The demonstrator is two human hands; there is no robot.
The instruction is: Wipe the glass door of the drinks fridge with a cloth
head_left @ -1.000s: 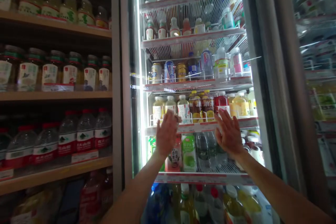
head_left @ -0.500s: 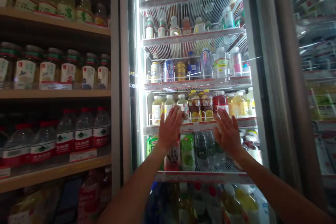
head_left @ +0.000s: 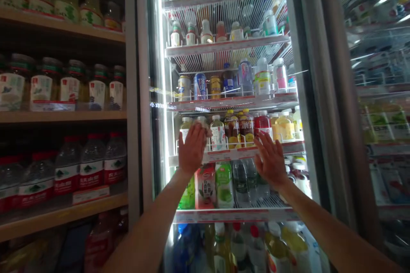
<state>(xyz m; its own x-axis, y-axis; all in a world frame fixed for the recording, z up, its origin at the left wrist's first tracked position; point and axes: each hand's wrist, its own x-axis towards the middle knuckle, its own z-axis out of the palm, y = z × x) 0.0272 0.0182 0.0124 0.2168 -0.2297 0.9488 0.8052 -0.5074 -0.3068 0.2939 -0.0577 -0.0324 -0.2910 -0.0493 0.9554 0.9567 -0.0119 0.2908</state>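
Note:
A lit drinks cooler stands before me behind a glass door (head_left: 162, 104) that carries faint reflections. My left hand (head_left: 192, 147) is raised against the glass with its palm forward and fingers stretched out. A pale patch shows by its fingertips; whether it is a reflection or a cloth I cannot make out. Farther right, my right hand (head_left: 270, 160) is also at the glass, its fingers spread. Between the hands, behind the glass, are a white-capped bottle (head_left: 218, 133) and dark tea bottles with yellow caps (head_left: 232, 130). A red drink bottle (head_left: 263, 123) shows just above my right fingertips.
Wooden shelves (head_left: 64, 116) on the left hold jars (head_left: 41, 85) and red-capped water bottles (head_left: 91, 164). A metal door frame (head_left: 333, 94) runs up the right side, with another stocked cooler (head_left: 384, 136) beyond it. Large bottles (head_left: 221, 247) fill the cooler's bottom.
My left hand has shifted left across the glass, away from the right hand. My right hand keeps about the same place before the shelves. The view has turned slightly right.

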